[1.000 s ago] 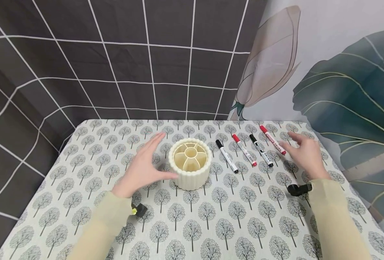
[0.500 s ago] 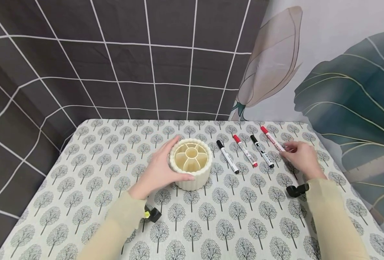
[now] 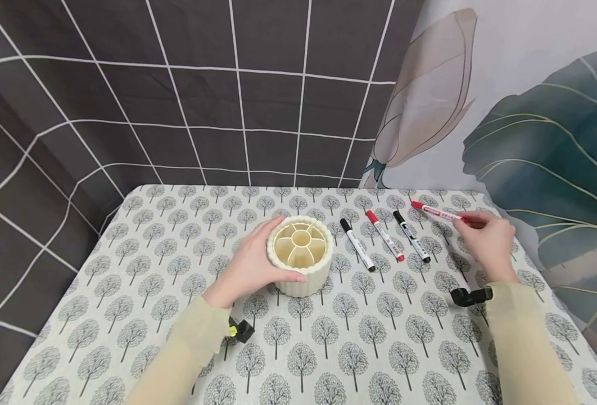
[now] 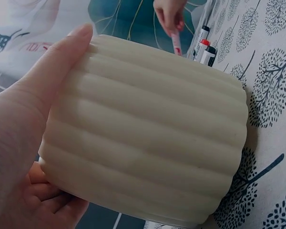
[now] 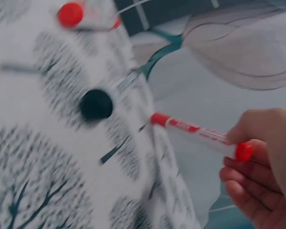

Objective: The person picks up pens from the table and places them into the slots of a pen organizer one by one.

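Observation:
A cream, ribbed pen holder (image 3: 306,286) stands on the table, its top split into several petal-shaped compartments around a round centre one. My left hand (image 3: 250,263) grips it from the left side, thumb across the near rim and fingers around the back. The left wrist view shows its fluted wall (image 4: 148,133) filling most of the frame. At the right, my right hand (image 3: 489,243) pinches a red-and-white marker (image 3: 436,212) near one end between thumb and fingers. In the right wrist view the marker (image 5: 195,130) is raised, its red cap pointing away from the hand.
Between holder and right hand lie three markers in a slanted row: a black-capped one (image 3: 357,246), a red-capped one (image 3: 385,236) and another black-capped one (image 3: 411,237). A tree-print cloth (image 3: 324,337) covers the table. Behind hang a dark grid curtain (image 3: 202,101) and a leaf-print one (image 3: 556,129).
My left hand has moved right and closed around the pen holder. My right hand has taken hold of the rightmost red marker, lifting and turning it to the right.

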The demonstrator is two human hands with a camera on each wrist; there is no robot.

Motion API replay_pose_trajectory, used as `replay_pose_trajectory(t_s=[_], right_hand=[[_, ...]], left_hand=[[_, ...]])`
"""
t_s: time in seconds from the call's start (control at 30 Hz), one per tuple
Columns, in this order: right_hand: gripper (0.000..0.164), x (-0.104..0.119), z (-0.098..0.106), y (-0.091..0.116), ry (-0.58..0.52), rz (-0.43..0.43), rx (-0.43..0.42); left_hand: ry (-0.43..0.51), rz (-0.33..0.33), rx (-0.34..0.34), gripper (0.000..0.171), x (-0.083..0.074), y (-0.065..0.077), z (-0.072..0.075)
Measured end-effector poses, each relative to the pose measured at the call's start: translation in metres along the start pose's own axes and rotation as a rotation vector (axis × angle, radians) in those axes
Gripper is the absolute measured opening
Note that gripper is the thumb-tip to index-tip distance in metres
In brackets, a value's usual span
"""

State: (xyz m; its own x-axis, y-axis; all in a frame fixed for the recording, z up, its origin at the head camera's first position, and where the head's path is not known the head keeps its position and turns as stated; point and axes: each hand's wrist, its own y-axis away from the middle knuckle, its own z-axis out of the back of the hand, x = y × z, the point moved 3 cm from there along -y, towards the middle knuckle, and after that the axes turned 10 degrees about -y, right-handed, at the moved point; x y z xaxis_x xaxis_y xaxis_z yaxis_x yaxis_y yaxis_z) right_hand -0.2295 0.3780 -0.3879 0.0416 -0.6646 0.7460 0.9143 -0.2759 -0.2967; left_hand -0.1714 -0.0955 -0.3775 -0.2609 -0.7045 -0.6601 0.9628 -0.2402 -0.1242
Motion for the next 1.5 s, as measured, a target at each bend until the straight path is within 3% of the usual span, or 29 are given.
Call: replay_pose_trajectory(t_s=[0.23, 0.53, 0.77, 1.17, 1.5], right_hand=[[0.039, 0.02, 0.016, 0.0, -0.27, -0.157, -0.139], [0.04, 0.057, 0.035, 0.001, -0.411, -0.217, -0.171], [0.039, 0.089, 0.04, 0.007, -0.468, -0.183, -0.171], [0.04, 0.138, 0.03, 0.019, -0.755, -0.043, -0.122], [0.033, 0.172, 0.016, 0.025, -0.783, 0.118, -0.072]], left_hand=[[0.003, 0.013, 0.012, 0.133, 0.001, -0.001, -0.001], [-0.024, -0.007, 0.004, 0.135, 0.003, -0.003, -0.001], [-0.024, -0.028, 0.004, 0.135, 0.003, -0.005, 0.0], [-0.01, -0.04, -0.019, 0.132, 0.006, -0.007, 0.002], [-0.027, -0.018, -0.016, 0.131, 0.004, -0.006, 0.005]])
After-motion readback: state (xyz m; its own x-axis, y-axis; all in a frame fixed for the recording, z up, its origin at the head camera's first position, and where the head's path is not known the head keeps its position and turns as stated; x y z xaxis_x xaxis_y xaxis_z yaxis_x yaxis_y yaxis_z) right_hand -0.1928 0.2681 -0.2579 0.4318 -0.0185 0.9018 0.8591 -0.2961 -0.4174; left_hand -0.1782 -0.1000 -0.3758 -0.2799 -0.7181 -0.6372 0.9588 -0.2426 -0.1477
